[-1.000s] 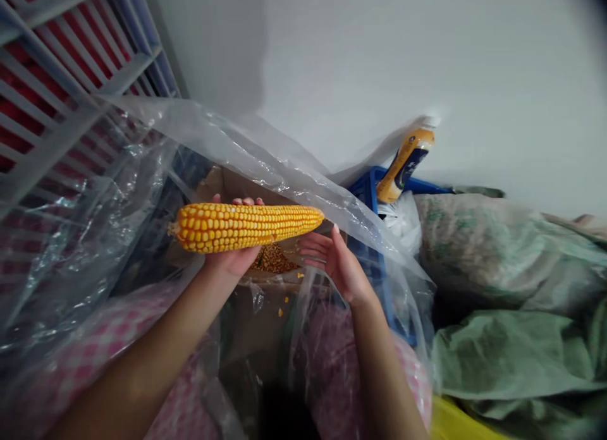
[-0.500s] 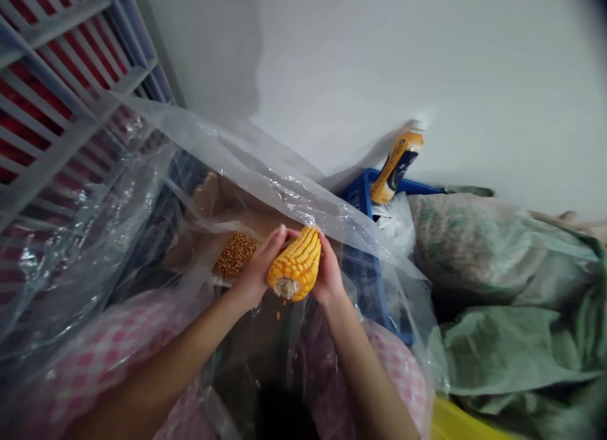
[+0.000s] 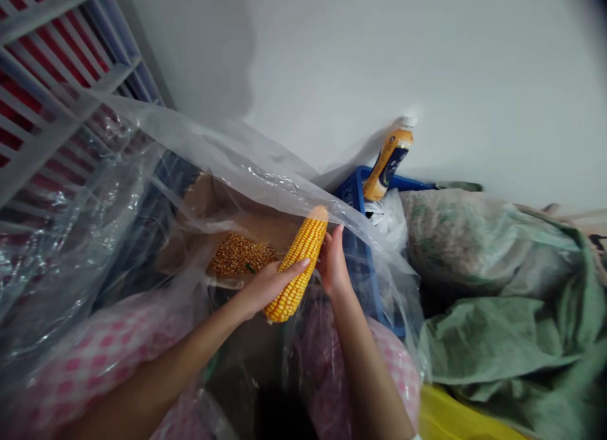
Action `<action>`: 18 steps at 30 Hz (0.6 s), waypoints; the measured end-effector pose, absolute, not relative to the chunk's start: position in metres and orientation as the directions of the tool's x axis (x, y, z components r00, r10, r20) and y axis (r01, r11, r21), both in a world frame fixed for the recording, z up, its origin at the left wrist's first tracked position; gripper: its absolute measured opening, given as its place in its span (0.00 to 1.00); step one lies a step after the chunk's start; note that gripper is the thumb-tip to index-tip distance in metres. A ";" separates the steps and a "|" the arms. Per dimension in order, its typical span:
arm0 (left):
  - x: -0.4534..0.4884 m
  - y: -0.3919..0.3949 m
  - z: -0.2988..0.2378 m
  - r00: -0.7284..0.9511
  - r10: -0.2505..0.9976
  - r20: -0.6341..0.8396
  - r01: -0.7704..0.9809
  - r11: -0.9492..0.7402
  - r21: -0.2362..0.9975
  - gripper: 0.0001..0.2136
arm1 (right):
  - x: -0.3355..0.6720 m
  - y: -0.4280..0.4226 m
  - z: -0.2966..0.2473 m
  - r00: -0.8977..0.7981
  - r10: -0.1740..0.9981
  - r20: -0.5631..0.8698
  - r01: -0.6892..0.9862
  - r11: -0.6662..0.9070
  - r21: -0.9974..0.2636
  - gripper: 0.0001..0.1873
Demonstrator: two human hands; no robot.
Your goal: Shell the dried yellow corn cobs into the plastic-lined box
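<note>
A yellow corn cob [image 3: 300,262] stands tilted, its tip up and away from me, held between both hands. My left hand [image 3: 265,286] wraps its lower part from the left, fingers laid across the kernels. My right hand [image 3: 332,263] presses against the cob's upper right side, fingers closed on it. Just left of the cob, a pile of loose brown-yellow kernels [image 3: 237,255] lies in a cardboard box [image 3: 203,200] under a clear plastic sheet [image 3: 199,149].
A blue crate [image 3: 353,196] with an orange bottle [image 3: 389,163] stands behind my right hand. Green sacks [image 3: 484,263] fill the right side. A grey rack [image 3: 52,79] rises at upper left. A yellow rim [image 3: 455,421] shows at the bottom right.
The cob lay level on my left hand, right hand open; both hands then took it and turned it end-on. It now stands tilted, tip up, with the left fingers over it.
</note>
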State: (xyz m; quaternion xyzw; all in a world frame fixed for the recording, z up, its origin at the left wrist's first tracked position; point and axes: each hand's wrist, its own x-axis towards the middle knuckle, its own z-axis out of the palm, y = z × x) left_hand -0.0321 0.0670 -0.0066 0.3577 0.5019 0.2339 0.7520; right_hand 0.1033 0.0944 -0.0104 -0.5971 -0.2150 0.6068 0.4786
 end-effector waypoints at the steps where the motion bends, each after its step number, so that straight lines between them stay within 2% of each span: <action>1: -0.032 0.066 -0.006 0.415 0.679 -0.605 -0.002 0.666 0.746 0.25 | 0.106 0.097 -0.011 0.138 0.826 -0.547 -0.375 -0.468 -0.800 0.35; 3: -0.034 0.066 -0.006 0.468 0.622 -0.628 0.003 0.709 0.705 0.24 | 0.109 0.100 -0.012 0.135 0.803 -0.581 -0.472 -0.464 -0.750 0.34; 6: -0.033 0.066 -0.005 0.483 0.597 -0.641 -0.035 0.744 0.667 0.22 | 0.108 0.102 -0.016 0.254 0.750 -0.610 -0.559 -0.401 -0.726 0.30; 9: -0.028 0.063 -0.009 0.390 0.674 -0.627 -0.101 0.708 0.699 0.19 | 0.101 0.098 -0.019 0.364 0.723 -0.588 -0.556 -0.338 -0.759 0.28; 11: -0.025 0.060 -0.013 0.290 0.762 -0.579 -0.017 0.609 0.793 0.19 | 0.095 0.094 -0.021 0.402 0.728 -0.555 -0.510 -0.325 -0.796 0.28; 14: -0.021 0.056 -0.019 0.168 0.863 -0.476 0.137 0.458 0.879 0.21 | 0.088 0.090 -0.024 0.364 0.771 -0.523 -0.436 -0.355 -0.827 0.31; 18: -0.017 0.058 -0.025 0.204 0.819 -0.536 -0.054 0.556 0.829 0.25 | 0.091 0.092 -0.023 0.233 0.832 -0.503 -0.383 -0.397 -0.834 0.35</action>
